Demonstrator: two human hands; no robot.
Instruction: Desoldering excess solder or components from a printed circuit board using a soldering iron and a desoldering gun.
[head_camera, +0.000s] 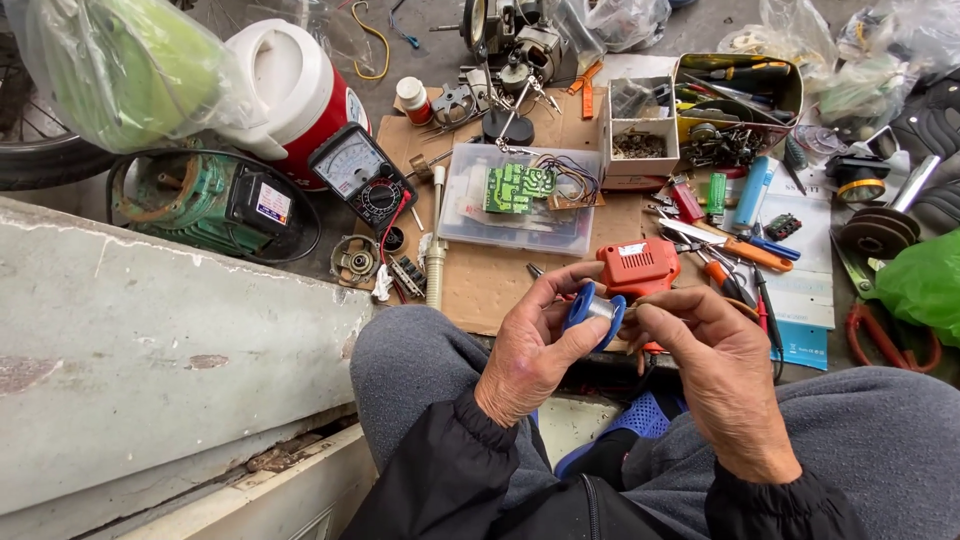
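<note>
Two bare hands, the left hand (530, 345) and the right hand (715, 365), share one small blue plastic spool of silver solder wire (594, 308). Just beyond sits one orange-red plastic soldering gun (638, 266). Farther off lies one clear plastic tray (520, 228) carrying one green circuit board (518, 186). To the far left stand one black analogue multimeter (358, 173), one white and red insulated jug (296, 92) and one green electric motor (205, 200). Two white cardboard boxes (640, 125) of small parts sit far right.

This is a fix-it workshop on the ground. Tools (735, 85) fill the upper right. A meter (358, 172) sits near the middle.
</note>
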